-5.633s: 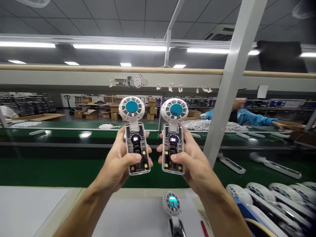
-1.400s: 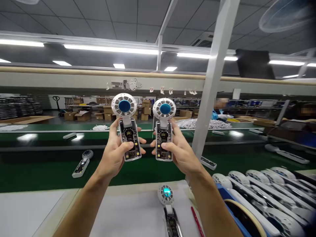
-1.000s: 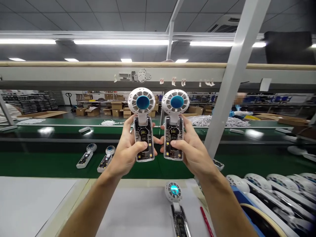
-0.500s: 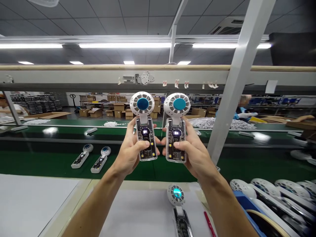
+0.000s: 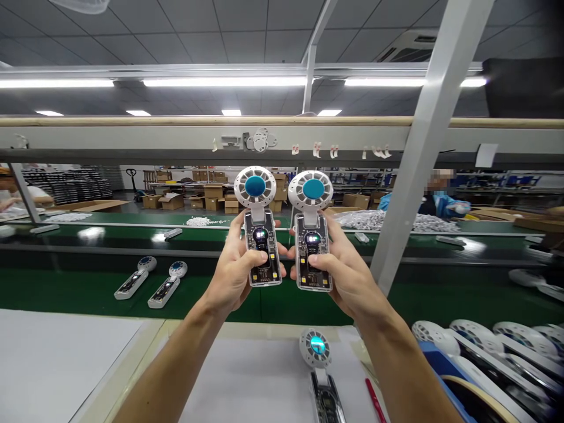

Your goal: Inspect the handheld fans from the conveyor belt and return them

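My left hand (image 5: 235, 267) is wrapped round a handheld fan (image 5: 263, 249) with a white round head, a blue centre and a clear handle showing the circuit board. Its thumb presses on the handle's front. My right hand (image 5: 348, 264) grips a matching handheld fan (image 5: 313, 238) the same way, thumb on the front. Both fans are upright side by side, apart from each other, with small displays lit. Below them a third fan (image 5: 326, 393) lies on the white bench sheet (image 5: 238, 376), its centre shining cyan.
Two fans (image 5: 165, 291) lie on the green conveyor belt (image 5: 247, 308) at left. At right, several fans (image 5: 471, 335) stand beside a blue tape dispenser (image 5: 434, 358). A red pen (image 5: 374, 399) lies near my right forearm. A slanted metal post (image 5: 423, 129) rises at right; a co-worker (image 5: 440, 200) sits beyond.
The two fans on the belt have shifted left. The held fans have come slightly closer together, and their displays look different. The co-worker at the far right has moved.
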`<state>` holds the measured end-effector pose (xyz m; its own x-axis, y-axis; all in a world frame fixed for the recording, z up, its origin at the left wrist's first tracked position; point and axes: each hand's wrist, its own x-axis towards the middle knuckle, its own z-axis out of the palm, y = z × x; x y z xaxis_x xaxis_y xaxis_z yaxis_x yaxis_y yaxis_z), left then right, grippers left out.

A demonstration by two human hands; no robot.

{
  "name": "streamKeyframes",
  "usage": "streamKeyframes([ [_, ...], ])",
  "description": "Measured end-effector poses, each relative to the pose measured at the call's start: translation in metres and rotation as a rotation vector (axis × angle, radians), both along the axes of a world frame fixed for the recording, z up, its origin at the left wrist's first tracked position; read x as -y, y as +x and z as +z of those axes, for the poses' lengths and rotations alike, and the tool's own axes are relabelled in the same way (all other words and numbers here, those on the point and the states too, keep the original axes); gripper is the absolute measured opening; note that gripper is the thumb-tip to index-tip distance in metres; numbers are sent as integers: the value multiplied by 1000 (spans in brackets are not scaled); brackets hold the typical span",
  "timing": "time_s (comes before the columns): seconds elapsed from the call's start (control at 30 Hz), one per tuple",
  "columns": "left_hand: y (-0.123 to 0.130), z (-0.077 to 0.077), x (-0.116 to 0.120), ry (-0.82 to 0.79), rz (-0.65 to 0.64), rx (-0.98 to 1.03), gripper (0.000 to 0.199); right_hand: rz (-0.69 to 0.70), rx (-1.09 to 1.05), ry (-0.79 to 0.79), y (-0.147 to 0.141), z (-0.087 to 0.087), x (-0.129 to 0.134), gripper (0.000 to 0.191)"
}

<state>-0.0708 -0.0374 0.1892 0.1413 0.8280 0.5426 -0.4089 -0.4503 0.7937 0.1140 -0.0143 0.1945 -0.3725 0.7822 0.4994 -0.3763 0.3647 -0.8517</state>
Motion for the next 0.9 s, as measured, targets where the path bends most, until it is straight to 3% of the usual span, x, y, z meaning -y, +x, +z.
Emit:
streamKeyframes([
  [0.57,3,0,1,-43,-16,-12,71,15,-19,-3,-1,-2,-4,79],
  [0.73,4,-1,3,-11,-45,6,67,-113,-86,-11,-3,-5,-7,80],
  [0.83,8,-6,-3,-4,98,32,44,-97,-168,-136,-9,-8,-10,54],
  [0.9,7,-11,-11,24,353,-2,31,-222,-111,-89,-13,-9,-8,41],
])
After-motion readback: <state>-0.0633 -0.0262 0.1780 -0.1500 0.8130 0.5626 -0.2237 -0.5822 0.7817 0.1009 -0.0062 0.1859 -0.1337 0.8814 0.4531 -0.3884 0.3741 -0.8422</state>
